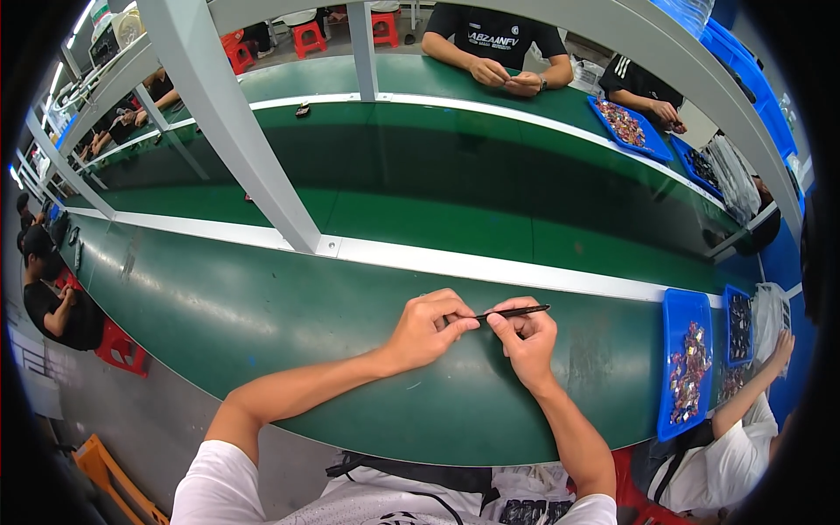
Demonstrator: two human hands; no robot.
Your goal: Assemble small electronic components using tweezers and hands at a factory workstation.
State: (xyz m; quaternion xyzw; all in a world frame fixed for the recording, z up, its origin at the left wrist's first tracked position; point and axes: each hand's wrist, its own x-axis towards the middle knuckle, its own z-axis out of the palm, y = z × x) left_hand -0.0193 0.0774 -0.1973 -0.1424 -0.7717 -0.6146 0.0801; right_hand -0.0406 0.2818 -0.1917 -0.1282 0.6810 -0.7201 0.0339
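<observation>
A thin dark rod, perhaps a pen or similar slim stick, (528, 310) is held level above the green table (350, 350). My left hand (433, 327) pinches its left end between thumb and fingers. My right hand (526, 339) grips it nearer the middle, thumb and fingers closed round it, and the right end pokes out past the knuckles. Both hands are close together, just short of the white rail. The exact kind of the rod is too small to make out.
To the right stands a blue tray (668, 367) of small colourful pieces, beside another blue tray (739, 328) of dark parts. A grey post (254, 140) rises beyond my left hand. Beyond the rail (455, 262) runs a conveyor belt (420, 166). Co-workers sit opposite and at both sides.
</observation>
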